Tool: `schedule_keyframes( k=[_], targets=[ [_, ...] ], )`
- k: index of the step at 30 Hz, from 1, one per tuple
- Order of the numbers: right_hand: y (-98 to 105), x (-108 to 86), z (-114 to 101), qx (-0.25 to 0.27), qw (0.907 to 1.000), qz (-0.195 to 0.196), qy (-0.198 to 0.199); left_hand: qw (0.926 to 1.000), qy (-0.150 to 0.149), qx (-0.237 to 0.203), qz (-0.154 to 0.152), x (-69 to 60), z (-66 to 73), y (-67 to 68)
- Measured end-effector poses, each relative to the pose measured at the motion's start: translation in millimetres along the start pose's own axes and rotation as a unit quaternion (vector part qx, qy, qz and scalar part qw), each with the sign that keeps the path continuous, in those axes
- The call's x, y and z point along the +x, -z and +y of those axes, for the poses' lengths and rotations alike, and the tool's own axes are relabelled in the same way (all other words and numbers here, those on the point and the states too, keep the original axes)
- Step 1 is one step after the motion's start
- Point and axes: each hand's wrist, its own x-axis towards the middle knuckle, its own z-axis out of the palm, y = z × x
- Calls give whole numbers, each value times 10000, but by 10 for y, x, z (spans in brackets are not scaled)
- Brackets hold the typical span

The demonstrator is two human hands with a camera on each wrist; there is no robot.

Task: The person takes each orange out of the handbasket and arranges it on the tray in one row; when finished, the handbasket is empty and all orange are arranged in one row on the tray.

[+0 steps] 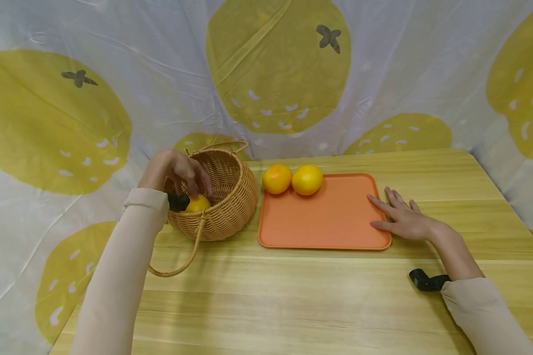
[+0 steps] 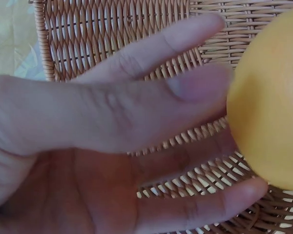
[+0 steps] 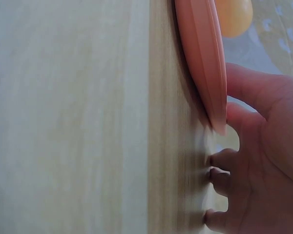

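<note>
My left hand (image 1: 184, 170) reaches down into a wicker basket (image 1: 233, 212) at the left of the table. Inside it lies an orange (image 1: 198, 202). In the left wrist view, the fingers of that hand (image 2: 102, 117) are spread and fairly straight, with the tips right beside the orange (image 2: 278, 102); whether they touch it is unclear. At the right end of a flat orange tray (image 1: 324, 217), my right hand (image 1: 404, 219) rests with fingers spread, thumb and forefinger on the rim and the other fingers on the table. Two more oranges (image 1: 277, 179) (image 1: 308, 179) sit together at the tray's back left corner.
One basket handle (image 1: 191, 261) hangs down onto the wooden table (image 1: 293, 301); the other handle (image 1: 231, 144) leans toward the back. A fruit-printed curtain (image 1: 173, 74) hangs directly behind the table. Each wrist carries a black camera (image 1: 426, 281).
</note>
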Motion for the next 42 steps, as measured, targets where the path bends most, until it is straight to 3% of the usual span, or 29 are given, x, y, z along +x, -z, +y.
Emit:
schedule_keyframes(
  k=[14,23,28,37,42],
  targets=[
    [-58,37,161,41,9991,258,331,9998,113,-78,130,111,-83,-40],
    [-3,6,27,-63,10000,44,47,9998,43,-153,125,152,-134,-35],
    [-3,9,21,-78,10000,33,44,9994,-57,-331,-84,161,-154,-47],
    [-8,0,7,-5,10000,42,77,9968,98,-601,-525,191,-170,-54],
    [-7,1,12,14,9999,54,85,9973,108,-539,-494,203,-175,-56]
  ],
)
